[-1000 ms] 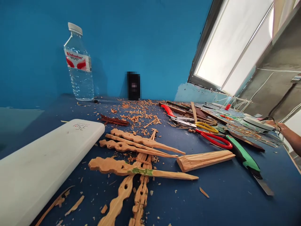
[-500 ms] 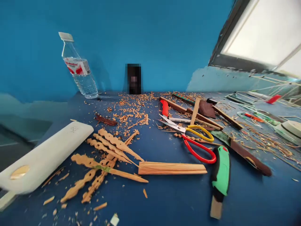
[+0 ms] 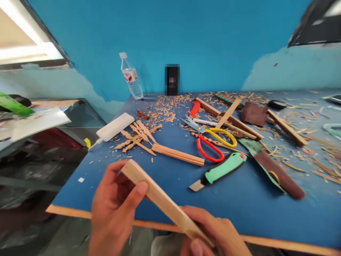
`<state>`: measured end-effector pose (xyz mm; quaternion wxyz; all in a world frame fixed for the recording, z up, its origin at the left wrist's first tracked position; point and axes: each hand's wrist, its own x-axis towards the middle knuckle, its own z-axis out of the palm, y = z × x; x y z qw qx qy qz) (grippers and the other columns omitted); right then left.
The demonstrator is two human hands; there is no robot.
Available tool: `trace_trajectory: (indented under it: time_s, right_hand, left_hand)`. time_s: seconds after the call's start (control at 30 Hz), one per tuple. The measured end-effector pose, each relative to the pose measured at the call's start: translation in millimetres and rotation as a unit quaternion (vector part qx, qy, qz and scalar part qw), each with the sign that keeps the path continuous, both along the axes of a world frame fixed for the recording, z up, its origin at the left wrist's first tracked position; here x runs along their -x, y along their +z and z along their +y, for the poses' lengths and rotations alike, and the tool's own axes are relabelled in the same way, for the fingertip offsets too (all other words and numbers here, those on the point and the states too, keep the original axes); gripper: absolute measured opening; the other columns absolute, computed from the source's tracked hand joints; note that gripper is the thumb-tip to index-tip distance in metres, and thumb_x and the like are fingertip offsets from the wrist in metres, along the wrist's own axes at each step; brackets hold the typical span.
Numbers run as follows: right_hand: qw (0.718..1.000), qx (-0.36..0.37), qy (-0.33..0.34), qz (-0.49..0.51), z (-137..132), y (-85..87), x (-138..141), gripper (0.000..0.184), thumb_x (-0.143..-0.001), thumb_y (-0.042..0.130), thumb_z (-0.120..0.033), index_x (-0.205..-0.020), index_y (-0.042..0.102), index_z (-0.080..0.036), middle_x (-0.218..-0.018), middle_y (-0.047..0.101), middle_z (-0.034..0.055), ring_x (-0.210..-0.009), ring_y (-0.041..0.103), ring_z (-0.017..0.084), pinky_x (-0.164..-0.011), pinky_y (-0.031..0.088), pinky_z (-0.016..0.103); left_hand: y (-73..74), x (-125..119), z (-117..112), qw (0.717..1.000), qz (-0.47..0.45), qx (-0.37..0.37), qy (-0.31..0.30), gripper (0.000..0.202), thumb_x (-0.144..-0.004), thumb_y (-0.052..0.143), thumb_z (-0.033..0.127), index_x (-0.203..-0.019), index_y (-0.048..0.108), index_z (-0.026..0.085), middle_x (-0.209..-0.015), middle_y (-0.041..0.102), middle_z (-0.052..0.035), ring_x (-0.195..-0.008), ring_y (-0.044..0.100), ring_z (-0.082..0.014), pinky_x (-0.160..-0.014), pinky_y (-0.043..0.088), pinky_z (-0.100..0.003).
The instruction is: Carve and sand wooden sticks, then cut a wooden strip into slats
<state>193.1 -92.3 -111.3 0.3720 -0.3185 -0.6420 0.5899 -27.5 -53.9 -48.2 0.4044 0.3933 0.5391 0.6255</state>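
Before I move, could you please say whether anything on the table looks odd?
Yes: the green knife lies unheld with its blade exposed, which seems risky, and wood shavings are strewn across the table, looking unswept.

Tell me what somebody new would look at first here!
Probably the pale wood strip, held at a slant by the left hand and the right hand at the front. Next, I'd guess the red-and-yellow scissors, right of the middle, and the green knife lying just in front of them. Further back, the bottle stands out against the blue wall, left of the middle.
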Motion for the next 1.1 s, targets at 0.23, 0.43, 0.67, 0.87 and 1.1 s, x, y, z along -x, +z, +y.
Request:
trace_trajectory:
  time_s: [0.23,0.43,0.67,0.87,1.1]
  right_hand:
    - [0.966,0.111,-0.172,0.156,-10.9,8.9,-27.5,0.032,-0.108,0.057,-0.044,-0.133,0.059,-0.023,-0.103,0.081,0.0115,-0.073,0.078,0.016,-0.061,0.061,0.023]
    - [0.951,-0.015,-0.292,0.102,-8.6,5.7,-31.8,0.018,-0.105,0.06,-0.021,-0.121,0.067,-0.025,-0.093,0.082,0.0054,-0.067,0.077,0.015,-0.056,0.063,0.022]
    - [0.806,-0.394,-0.4,-0.19,-11.9,3.4,-42.7,0.025,-0.093,0.067,-0.003,-0.109,0.079,-0.019,-0.103,0.081,0.007,-0.089,0.079,0.015,-0.084,0.063,0.019]
    - [0.821,-0.409,-0.351,-0.185,-9.6,4.4,-40.0,0.02,-0.101,0.061,-0.007,-0.106,0.077,-0.016,-0.098,0.081,0.0046,-0.091,0.078,0.012,-0.086,0.061,0.021]
    - [0.841,-0.425,-0.282,-0.181,-2.1,1.7,-38.7,0.013,-0.098,0.063,-0.009,-0.104,0.074,-0.013,-0.092,0.079,0.0061,-0.081,0.076,0.016,-0.079,0.062,0.027]
  left_hand:
    - [-1.8,-48.5,39.9,0.998,-0.05,-0.022,-0.025,0.045,-0.069,0.096,0.026,-0.104,0.067,0.024,-0.083,0.074,0.0056,-0.067,0.071,-0.0094,-0.06,0.063,-0.013]
    - [-6.2,-55.7,44.4,0.997,-0.076,-0.018,-0.022,0.052,-0.069,0.096,0.021,-0.113,0.068,0.027,-0.09,0.078,0.0053,-0.075,0.076,-0.012,-0.063,0.065,-0.015]
    - [-5.1,-57.8,41.5,0.98,-0.174,0.05,-0.086,0.037,-0.083,0.083,0.019,-0.119,0.075,0.019,-0.12,0.081,-0.0081,-0.097,0.08,-0.0199,-0.082,0.068,-0.023]
    - [-5.2,-59.2,41.4,0.984,-0.121,0.062,-0.119,0.031,-0.083,0.087,0.024,-0.113,0.079,0.024,-0.109,0.083,-0.0034,-0.084,0.08,-0.0146,-0.072,0.066,-0.016]
    - [-3.2,-59.1,40.5,0.988,-0.095,0.051,-0.108,0.028,-0.078,0.091,0.024,-0.105,0.082,0.028,-0.096,0.084,0.0003,-0.076,0.079,-0.0115,-0.068,0.065,-0.014]
